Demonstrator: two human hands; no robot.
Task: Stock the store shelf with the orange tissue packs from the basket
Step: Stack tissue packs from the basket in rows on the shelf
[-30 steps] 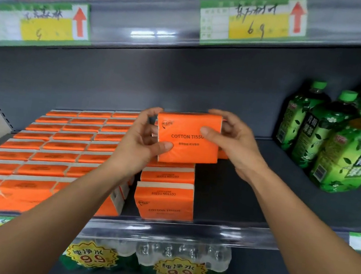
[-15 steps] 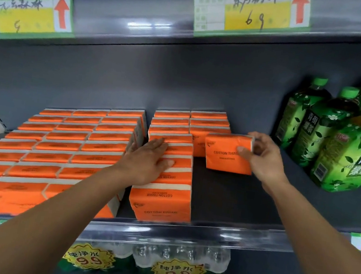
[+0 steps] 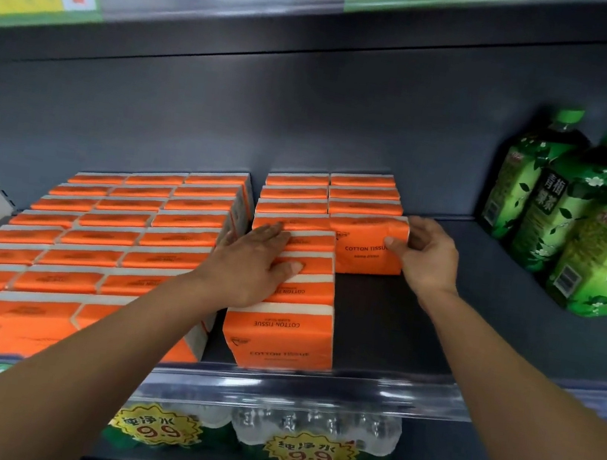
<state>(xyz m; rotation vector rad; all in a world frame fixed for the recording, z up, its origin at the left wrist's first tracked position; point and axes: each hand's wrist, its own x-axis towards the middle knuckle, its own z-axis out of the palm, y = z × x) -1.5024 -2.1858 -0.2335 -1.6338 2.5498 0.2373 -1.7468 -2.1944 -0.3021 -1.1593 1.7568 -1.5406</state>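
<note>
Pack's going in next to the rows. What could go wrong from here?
1. The tissue pack in the right hand stands upright at the front of a short row; once released it might tip forward onto the bare shelf.
2. The left hand presses on the neighbouring row; lifting it could shift those packs.
3. The green tea bottles stand close to the right hand and could be knocked.
</note>
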